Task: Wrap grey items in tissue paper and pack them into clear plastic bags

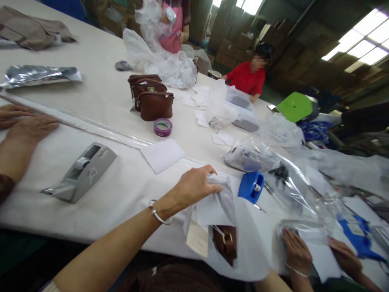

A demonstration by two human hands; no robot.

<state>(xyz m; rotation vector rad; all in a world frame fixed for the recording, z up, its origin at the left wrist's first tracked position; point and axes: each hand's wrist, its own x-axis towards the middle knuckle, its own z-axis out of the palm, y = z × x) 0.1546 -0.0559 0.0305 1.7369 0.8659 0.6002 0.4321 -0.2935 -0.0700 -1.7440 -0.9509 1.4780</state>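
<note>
My left hand (194, 182), with a silver bangle at the wrist, pinches a thin white wrapping sheet (215, 209) between thumb and fingers. Through a gap in the wrapping shows a brown leather bag (223, 243) with a gold-coloured buckle and a white cord. A cream tag (197, 239) hangs beside it. Of my right arm only a piece of forearm shows at the bottom edge; the wrapping hides my right hand. Just beyond my left hand, to the right, is a blue tape dispenser (251, 186).
A grey tape dispenser (88, 172), folded white paper (163, 155), purple tape roll (163, 127) and brown handbags (154, 106) lie leftward and ahead. Co-workers' hands rest at left (33, 127) and work at right (298, 251). Clear plastic (291, 182) covers the right side. Two people stand beyond.
</note>
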